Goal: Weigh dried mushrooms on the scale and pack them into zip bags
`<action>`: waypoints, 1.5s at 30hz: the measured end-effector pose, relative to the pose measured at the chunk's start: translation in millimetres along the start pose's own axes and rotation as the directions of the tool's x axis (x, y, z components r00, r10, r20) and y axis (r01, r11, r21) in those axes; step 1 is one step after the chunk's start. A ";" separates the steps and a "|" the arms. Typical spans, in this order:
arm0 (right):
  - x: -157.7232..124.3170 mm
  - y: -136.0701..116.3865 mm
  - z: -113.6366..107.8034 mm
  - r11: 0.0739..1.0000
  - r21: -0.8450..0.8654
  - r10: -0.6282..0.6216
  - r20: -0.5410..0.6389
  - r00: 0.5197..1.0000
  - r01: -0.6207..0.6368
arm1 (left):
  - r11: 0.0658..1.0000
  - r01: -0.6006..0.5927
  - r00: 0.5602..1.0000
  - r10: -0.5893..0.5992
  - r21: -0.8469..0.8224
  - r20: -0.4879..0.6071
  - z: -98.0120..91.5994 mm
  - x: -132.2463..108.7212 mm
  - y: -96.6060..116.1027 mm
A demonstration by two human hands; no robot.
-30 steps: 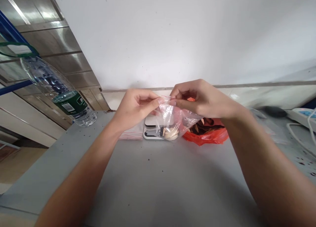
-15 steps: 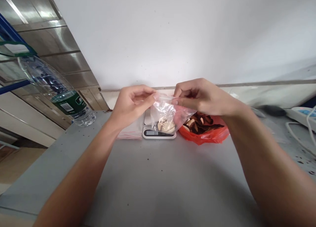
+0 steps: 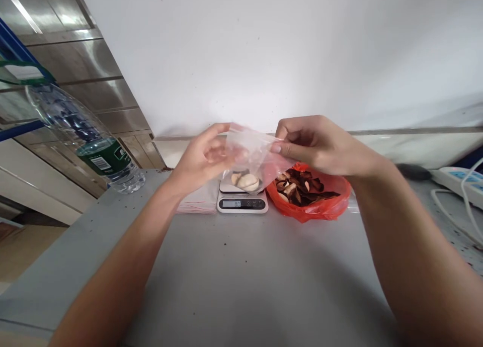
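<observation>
A clear zip bag [image 3: 256,153] with pale and brown dried slices [image 3: 245,180] in its bottom hangs over a small white digital scale [image 3: 241,204]. The scale's display seems to read 0.0. My right hand [image 3: 313,145] pinches the bag's upper right edge between thumb and fingers. At the bag's left side is my left hand [image 3: 206,155], its fingers apart and its tips partly behind the see-through plastic; whether they touch it is unclear. Right of the scale, a red plastic bag [image 3: 307,211] lies open with dark dried slices [image 3: 302,186] inside.
A stack of flat zip bags [image 3: 198,201] lies left of the scale on the grey table [image 3: 241,276]. A large water bottle [image 3: 103,153] with a green label stands at the left edge. A power strip [image 3: 458,178] with white cables is at the right, and a white wall behind.
My left hand's pinch on the bag's top left corner has loosened and its fingers have spread. The bag has shifted slightly left and turned, uncovering the scale's display. My right hand has moved slightly right.
</observation>
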State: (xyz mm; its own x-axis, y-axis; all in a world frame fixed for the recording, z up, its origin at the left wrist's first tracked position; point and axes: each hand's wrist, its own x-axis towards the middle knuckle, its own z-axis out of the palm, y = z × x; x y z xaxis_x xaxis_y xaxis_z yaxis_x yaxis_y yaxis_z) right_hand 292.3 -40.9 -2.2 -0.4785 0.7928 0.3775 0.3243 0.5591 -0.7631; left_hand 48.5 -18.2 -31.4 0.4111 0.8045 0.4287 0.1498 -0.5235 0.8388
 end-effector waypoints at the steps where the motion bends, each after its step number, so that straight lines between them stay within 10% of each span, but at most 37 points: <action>1: -0.7 -0.5 -1.9 1.000 0.012 -0.015 -0.028 1.000 0.016 | 1.000 0.015 0.997 -0.014 -0.008 0.070 -1.2 0.5 -2.4; 8: -8.8 -2.0 -20.2 0.989 0.021 0.145 0.066 0.987 -0.147 | 0.998 0.066 0.966 -0.065 0.006 0.249 -3.8 3.0 -6.4; 17: -21.0 -3.5 -25.3 0.962 -0.152 0.262 0.257 0.930 -0.228 | 0.988 0.108 0.988 -0.120 0.110 0.102 31.2 1.3 4.2; 25: -86.7 0.4 -59.0 0.939 -0.009 0.335 -0.216 0.917 -0.345 | 0.997 0.054 0.999 -0.054 0.052 -0.009 64.5 9.3 2.9; 29: -118.8 12.2 -81.3 0.968 0.109 0.239 -0.685 0.688 -0.227 | 0.971 -0.036 0.991 0.005 0.237 0.133 79.1 4.7 -3.8; 32: -136.2 35.4 -93.2 0.953 -0.165 0.011 -0.819 0.573 -0.253 | 0.908 -0.208 0.951 0.100 0.364 0.294 90.4 -1.5 -11.3; 34: -145.2 53.3 -95.4 0.818 -0.422 -0.049 -0.728 0.684 -0.391 | 0.861 -0.313 0.914 0.158 0.402 0.374 97.4 -5.0 -16.4; 37: -155.0 71.4 -90.8 0.609 -0.658 0.197 -0.416 0.888 -0.443 | 0.807 -0.387 0.875 0.169 0.445 0.455 104.8 -7.6 -21.5; 41: -157.3 70.5 -83.7 0.619 -0.525 0.449 -0.374 0.812 -0.584 | 0.781 -0.413 0.857 0.161 0.468 0.489 107.5 -6.7 -22.8; 45: -147.6 70.4 -83.3 0.589 -0.463 0.407 -0.538 0.738 -0.662 | 0.771 -0.426 0.850 0.162 0.473 0.501 105.9 -6.2 -21.5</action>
State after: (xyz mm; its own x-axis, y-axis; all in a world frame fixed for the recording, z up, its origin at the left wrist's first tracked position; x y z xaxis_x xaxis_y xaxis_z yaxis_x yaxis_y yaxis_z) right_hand 453.7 -98.3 -68.0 0.2177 0.9433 0.2507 0.8856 -0.0830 -0.4569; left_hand 138.0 -41.6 -87.7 0.8242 0.4584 0.3324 0.3657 -0.8791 0.3056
